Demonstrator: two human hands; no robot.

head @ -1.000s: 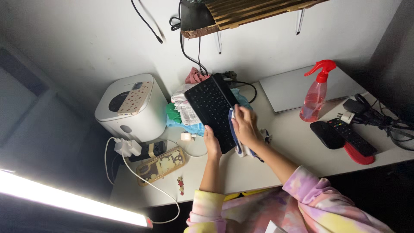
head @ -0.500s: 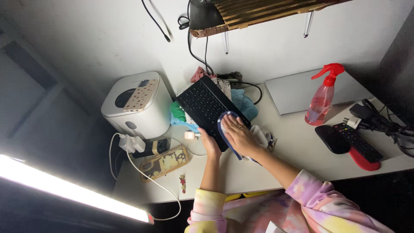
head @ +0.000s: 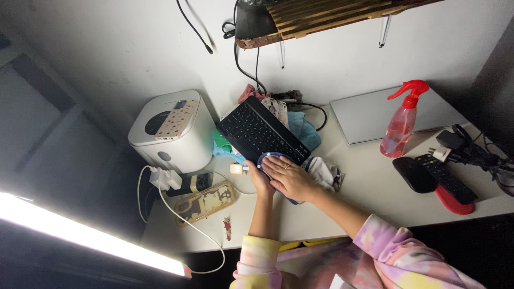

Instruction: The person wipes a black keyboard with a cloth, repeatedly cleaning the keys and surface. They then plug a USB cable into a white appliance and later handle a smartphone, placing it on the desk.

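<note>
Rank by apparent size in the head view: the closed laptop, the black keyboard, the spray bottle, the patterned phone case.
1. closed laptop
2. black keyboard
3. spray bottle and patterned phone case: look too alike to rank.

Setting: small, dim room corner, seen from above.

Wall (head: pixel 332 69): plain white, at 12 o'clock, with black cables (head: pixel 243 59) hanging down it.

Shelf (head: pixel 321 16): wooden slats, fixed to the wall at 12 o'clock, resting on thin metal brackets (head: pixel 384 31).

Desk (head: pixel 375 187): white top, running from centre out to 3 o'clock, pushed against the wall.

Light: bright white tube lamp (head: pixel 91 238) at 8 o'clock, slanting along the lower left edge; its glare falls across the desk.

Left side, 9 o'clock: grey panelled surface (head: pixel 48 128), in shadow.

Far right, 2 o'clock: dark, detail cannot be told.
</note>
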